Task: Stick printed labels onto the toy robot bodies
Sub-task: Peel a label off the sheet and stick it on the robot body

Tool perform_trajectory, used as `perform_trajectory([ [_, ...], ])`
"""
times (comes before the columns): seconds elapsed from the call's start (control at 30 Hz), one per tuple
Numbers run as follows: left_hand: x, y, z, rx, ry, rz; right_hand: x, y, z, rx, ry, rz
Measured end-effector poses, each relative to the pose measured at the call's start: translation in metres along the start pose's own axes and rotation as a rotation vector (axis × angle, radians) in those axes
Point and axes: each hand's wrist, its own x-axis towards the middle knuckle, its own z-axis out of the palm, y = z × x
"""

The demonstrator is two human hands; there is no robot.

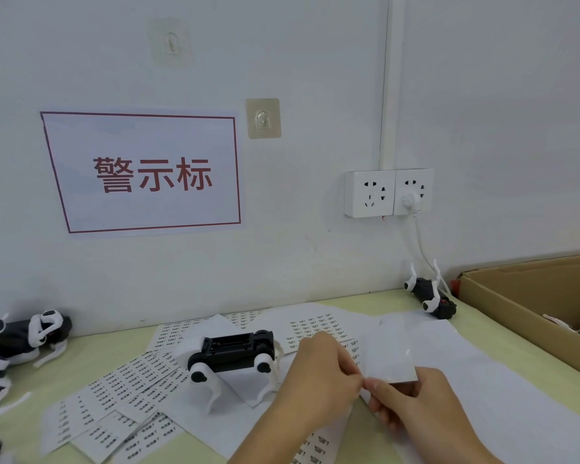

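Both hands (365, 390) pinching a translucent backing sheet (390, 360) between fingers (352, 373), seemingly peeling a label. Just left of fingers, toy robot body (233, 354) apparently unlabelled; sticking not yet done.

A red-bordered sign (141, 172) hangs on the wall up left of the fingers, two hooks (263, 118) above, sockets (389, 193) up right, a cardboard box (529, 306) far right.

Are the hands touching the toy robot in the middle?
Apart. The head view shows bare paper between the left hand and the toy robot; the right hand is farther off.
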Motion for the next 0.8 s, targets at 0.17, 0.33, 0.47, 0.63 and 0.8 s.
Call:
perform_trajectory([
  [0.17, 0.000, -0.002, 0.004, -0.006, 0.030, -0.004, 0.001, 0.001, 0.001, -0.010, -0.004, 0.017],
  [0.33, 0.000, 0.000, 0.002, -0.055, 0.005, -0.020, 0.002, 0.003, 0.002, -0.008, 0.018, 0.026],
  [0.47, -0.001, 0.001, -0.002, -0.055, -0.027, -0.024, 0.001, 0.002, 0.002, -0.005, 0.018, 0.031],
  [0.63, -0.001, 0.001, 0.001, -0.030, 0.007, -0.018, 0.001, 0.001, 0.002, 0.014, 0.009, 0.034],
  [0.8, -0.001, 0.003, 0.011, 0.035, 0.061, -0.030, 0.002, 0.003, 0.003, 0.047, 0.019, 0.041],
])
